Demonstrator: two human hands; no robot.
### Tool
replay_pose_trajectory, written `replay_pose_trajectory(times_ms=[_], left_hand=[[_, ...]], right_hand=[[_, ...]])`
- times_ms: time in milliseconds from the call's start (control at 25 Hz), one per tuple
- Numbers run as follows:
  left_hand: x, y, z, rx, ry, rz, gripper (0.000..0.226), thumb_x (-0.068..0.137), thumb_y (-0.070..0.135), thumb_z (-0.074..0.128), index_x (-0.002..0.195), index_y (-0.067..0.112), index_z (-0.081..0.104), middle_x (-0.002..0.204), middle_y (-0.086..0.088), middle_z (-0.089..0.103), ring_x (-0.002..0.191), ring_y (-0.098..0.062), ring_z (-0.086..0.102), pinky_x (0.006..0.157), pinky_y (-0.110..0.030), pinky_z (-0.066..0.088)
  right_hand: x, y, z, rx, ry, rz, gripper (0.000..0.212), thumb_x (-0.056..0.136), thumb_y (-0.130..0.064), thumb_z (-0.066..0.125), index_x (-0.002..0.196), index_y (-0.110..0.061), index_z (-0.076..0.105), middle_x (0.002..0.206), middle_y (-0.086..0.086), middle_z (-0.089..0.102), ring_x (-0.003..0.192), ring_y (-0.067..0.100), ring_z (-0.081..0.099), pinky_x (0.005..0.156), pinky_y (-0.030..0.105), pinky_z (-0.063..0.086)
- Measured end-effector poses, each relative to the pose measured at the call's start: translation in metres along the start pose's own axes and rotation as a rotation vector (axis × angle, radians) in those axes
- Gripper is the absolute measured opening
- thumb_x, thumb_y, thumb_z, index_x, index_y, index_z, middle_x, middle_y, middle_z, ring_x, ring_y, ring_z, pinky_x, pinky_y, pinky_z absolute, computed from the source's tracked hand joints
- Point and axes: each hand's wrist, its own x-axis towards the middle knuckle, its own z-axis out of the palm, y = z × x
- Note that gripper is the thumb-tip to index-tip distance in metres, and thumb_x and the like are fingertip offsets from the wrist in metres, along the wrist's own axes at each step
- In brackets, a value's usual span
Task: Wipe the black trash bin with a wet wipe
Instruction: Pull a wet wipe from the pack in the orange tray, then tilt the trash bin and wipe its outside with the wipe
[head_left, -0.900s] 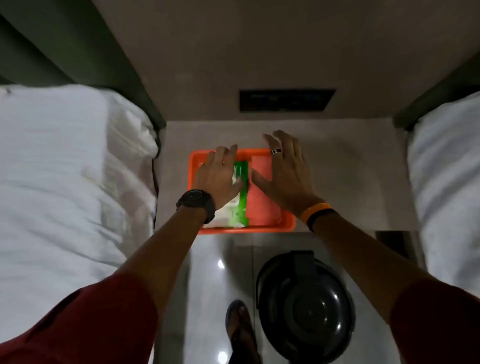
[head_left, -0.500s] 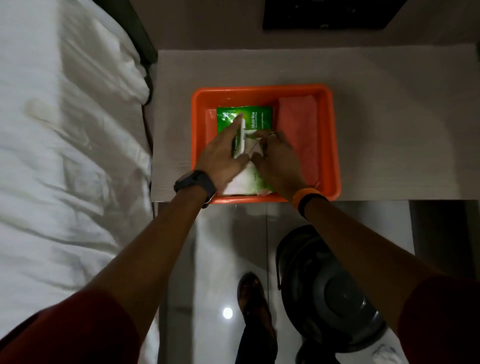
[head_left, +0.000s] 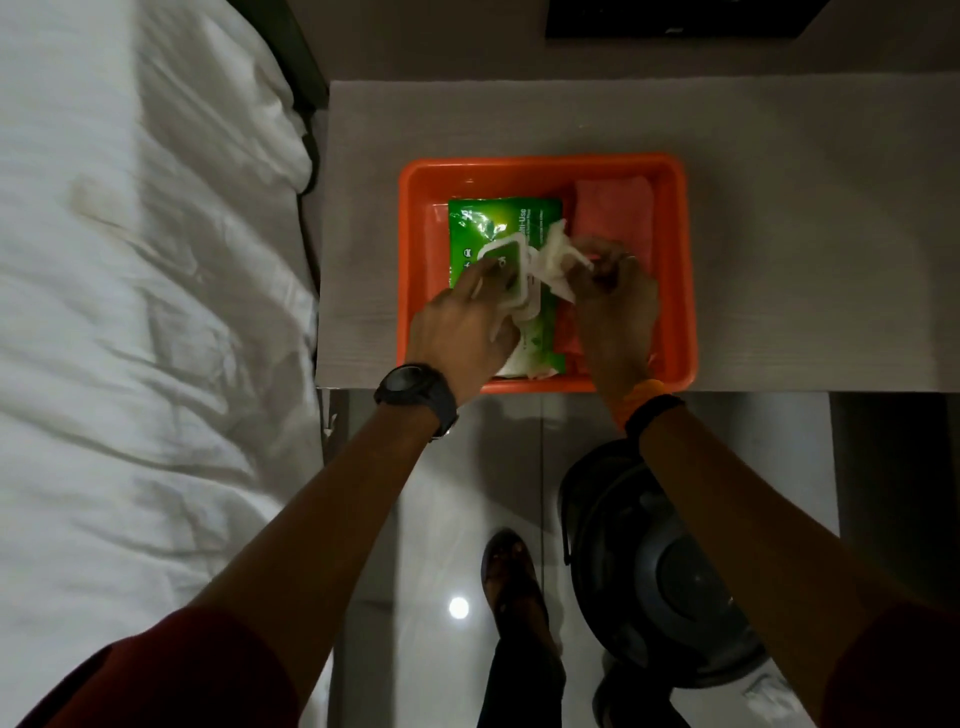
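1. an orange plastic tray (head_left: 410, 249) sits on a pale grey bedside table (head_left: 779, 234), close to the table's near edge.
2. a green wet wipe pack (head_left: 488, 221) lies in the left half of the tray, its white flip lid (head_left: 511, 262) raised open.
3. a folded pink cloth (head_left: 613, 208) lies in the right half of the tray, just beside the pack.
4. the left hand (head_left: 462, 332) rests on the near part of the pack, fingers spread slightly apart and pressing on the lid and the pack; a black watch (head_left: 415, 389) is on that wrist.
5. the right hand (head_left: 613, 291) is over the right side of the tray, its fingers pinched together on a white wet wipe (head_left: 556, 254) that stretches from the pack's opening up to the fingertips.
6. an orange band and a black band (head_left: 649, 405) sit on the right wrist.
7. the black trash bin (head_left: 670, 582) stands on the glossy floor, near of the table and to the right, below the right forearm; its round lid faces up.
8. neither hand touches the bin.
9. a sandalled foot (head_left: 511, 577) stands on the floor just left of the bin.
10. a bed with rumpled white bedding (head_left: 130, 312) fills the left side, beside the table.
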Motion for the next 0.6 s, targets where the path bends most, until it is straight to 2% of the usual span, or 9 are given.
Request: replay_pose_trajectory(times_ms=[40, 120, 200, 280, 360, 440, 480, 520, 600], left_hand=[[-0.002, 0.006, 0.004, 0.165, -0.058, 0.014, 0.054, 0.088, 0.024, 0.06, 0.14, 0.019, 0.047, 0.153, -0.006, 0.041, 0.112, -0.036, 0.058, 0.068, -0.037, 0.052], [-0.002, 0.018, 0.011, 0.338, -0.16, -0.032, 0.05, 0.087, 0.023, 0.06, 0.136, 0.018, 0.05, 0.154, -0.007, 0.036, 0.119, -0.042, 0.047, 0.067, -0.041, 0.051], [0.003, 0.03, 0.015, 0.395, -0.189, -0.068, 0.043, 0.087, 0.024, 0.06, 0.128, 0.012, 0.055, 0.148, -0.012, 0.038, 0.116, -0.047, 0.047, 0.065, -0.041, 0.047], [0.011, 0.039, 0.011, 0.443, -0.221, -0.073, 0.04, 0.086, 0.029, 0.063, 0.121, 0.01, 0.06, 0.143, -0.015, 0.041, 0.11, -0.048, 0.052, 0.066, -0.04, 0.044], [0.018, 0.049, 0.004, 0.472, -0.312, -0.118, 0.044, 0.085, 0.034, 0.067, 0.121, 0.01, 0.061, 0.143, -0.015, 0.041, 0.113, -0.048, 0.052, 0.078, -0.044, 0.049], [0.016, 0.068, -0.003, 0.425, -0.405, -0.199, 0.055, 0.084, 0.043, 0.068, 0.129, 0.013, 0.055, 0.15, -0.012, 0.035, 0.134, -0.051, 0.035, 0.097, -0.054, 0.046], [0.008, 0.084, -0.004, 0.392, -0.366, -0.189, 0.054, 0.085, 0.043, 0.066, 0.131, 0.017, 0.053, 0.153, -0.01, 0.034, 0.141, -0.049, 0.026, 0.101, -0.058, 0.042], [-0.002, 0.104, 0.0, 0.368, -0.253, -0.118, 0.047, 0.087, 0.038, 0.061, 0.129, 0.019, 0.054, 0.151, -0.009, 0.039, 0.142, -0.045, 0.027, 0.101, -0.059, 0.042], [-0.031, 0.153, 0.023, 0.293, -0.023, 0.133, 0.036, 0.083, 0.024, 0.051, 0.116, 0.016, 0.063, 0.13, -0.01, 0.058, 0.126, -0.038, 0.048, 0.088, -0.051, 0.049]], right_hand=[[-0.003, 0.0, -0.012, 0.091, 0.041, 0.067, 0.024, 0.097, -0.015, 0.066, 0.119, -0.006, 0.071, 0.111, 0.01, 0.074, 0.097, 0.017, 0.07, 0.071, 0.02, 0.059], [-0.015, 0.001, -0.037, 0.228, 0.029, 0.195, 0.029, 0.1, -0.019, 0.063, 0.124, -0.003, 0.069, 0.112, 0.01, 0.072, 0.088, 0.012, 0.07, 0.057, 0.015, 0.057], [-0.032, 0.005, -0.063, 0.346, -0.045, 0.256, 0.033, 0.1, -0.017, 0.063, 0.129, -0.002, 0.066, 0.117, 0.009, 0.072, 0.087, 0.005, 0.073, 0.061, 0.014, 0.058], [-0.05, 0.007, -0.085, 0.44, -0.108, 0.28, 0.036, 0.098, -0.009, 0.066, 0.133, -0.003, 0.064, 0.123, 0.009, 0.073, 0.094, 0.007, 0.075, 0.07, 0.019, 0.061], [-0.068, 0.008, -0.109, 0.517, -0.137, 0.309, 0.036, 0.096, -0.005, 0.065, 0.133, -0.005, 0.065, 0.125, 0.01, 0.074, 0.102, 0.014, 0.075, 0.075, 0.024, 0.062], [-0.085, 0.009, -0.136, 0.61, -0.132, 0.39, 0.032, 0.098, -0.006, 0.06, 0.129, -0.007, 0.068, 0.124, 0.01, 0.075, 0.108, 0.022, 0.073, 0.076, 0.027, 0.061], [-0.094, 0.012, -0.152, 0.653, -0.118, 0.442, 0.03, 0.098, -0.008, 0.057, 0.125, -0.01, 0.071, 0.123, 0.01, 0.075, 0.108, 0.023, 0.071, 0.076, 0.029, 0.06], [-0.102, 0.018, -0.169, 0.695, -0.104, 0.485, 0.029, 0.098, -0.012, 0.054, 0.119, -0.013, 0.074, 0.119, 0.009, 0.077, 0.106, 0.023, 0.07, 0.077, 0.03, 0.058], [-0.117, 0.038, -0.208, 0.769, -0.049, 0.542, 0.03, 0.099, -0.017, 0.05, 0.111, -0.016, 0.077, 0.106, 0.003, 0.079, 0.102, 0.022, 0.07, 0.079, 0.033, 0.059]])
